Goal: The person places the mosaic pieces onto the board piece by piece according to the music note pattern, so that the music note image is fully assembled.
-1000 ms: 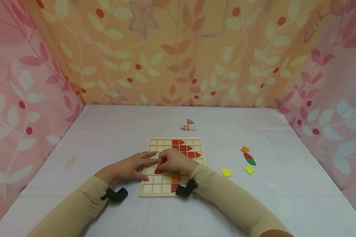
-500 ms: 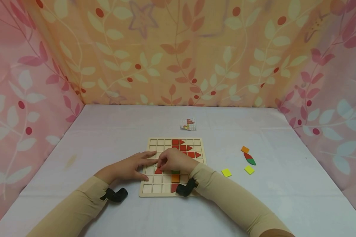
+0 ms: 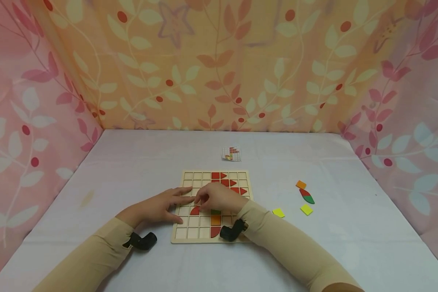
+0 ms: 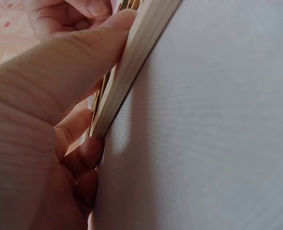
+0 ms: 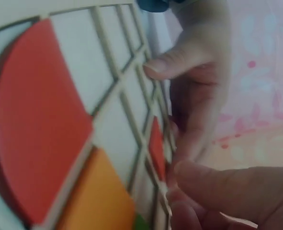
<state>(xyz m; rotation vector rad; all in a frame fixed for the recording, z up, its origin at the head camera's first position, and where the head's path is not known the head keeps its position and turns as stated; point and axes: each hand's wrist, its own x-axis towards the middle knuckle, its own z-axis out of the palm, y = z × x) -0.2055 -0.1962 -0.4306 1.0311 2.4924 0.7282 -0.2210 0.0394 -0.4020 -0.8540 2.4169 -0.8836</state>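
Note:
A wooden grid board (image 3: 190, 240) lies on the white table. My left hand (image 3: 160, 207) rests on its left side with the fingers spread; in the left wrist view the thumb (image 4: 103, 43) touches the board's edge. Beside a red quarter-round piece (image 3: 195, 211) in a left-hand cell is my right hand (image 3: 220, 198), thumb and forefinger bent and slightly apart, with no piece visible between them. The right wrist view shows that red piece (image 5: 156, 149) near the thumb (image 5: 203, 179). Below the hand sit an orange square (image 3: 215, 220) and another red rounded piece (image 3: 215, 232).
Red squares and triangles fill cells at the board's upper right. Behind it lies a small printed card (image 3: 231, 153). To the right are an orange square (image 3: 301, 185), a red-and-green leaf shape (image 3: 307, 196) and two yellow squares (image 3: 306, 209). Patterned cloth surrounds the table.
My right hand has shifted slightly to the right, off the red quarter-round piece, which now shows more fully. My left hand has stayed where it was.

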